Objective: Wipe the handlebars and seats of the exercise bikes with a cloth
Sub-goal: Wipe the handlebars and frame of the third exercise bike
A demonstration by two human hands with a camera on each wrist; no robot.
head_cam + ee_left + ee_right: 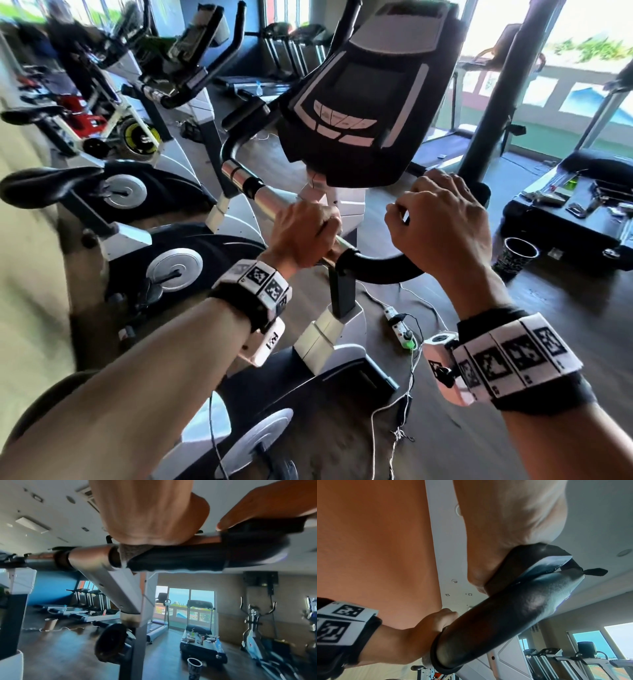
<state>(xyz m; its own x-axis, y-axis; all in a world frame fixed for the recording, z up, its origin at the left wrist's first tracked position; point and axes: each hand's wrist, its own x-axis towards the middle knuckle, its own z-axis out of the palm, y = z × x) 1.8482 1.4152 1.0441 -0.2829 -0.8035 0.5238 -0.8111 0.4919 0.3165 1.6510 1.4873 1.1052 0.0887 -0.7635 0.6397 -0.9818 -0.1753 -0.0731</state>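
Note:
The nearest exercise bike has a handlebar with a black foam grip and a silver tube under a dark console. My left hand is curled round the bar where silver meets foam. A scrap of grey-brown cloth shows under that hand against the bar; most of it is hidden. My right hand grips the foam grip further right, fingers curled over the top. The seat of a neighbouring bike is at the left.
Other bikes stand in a row to the left. On the wooden floor lie a power strip with cables and a dark patterned cup. A treadmill deck strewn with tools sits right, behind a black pillar.

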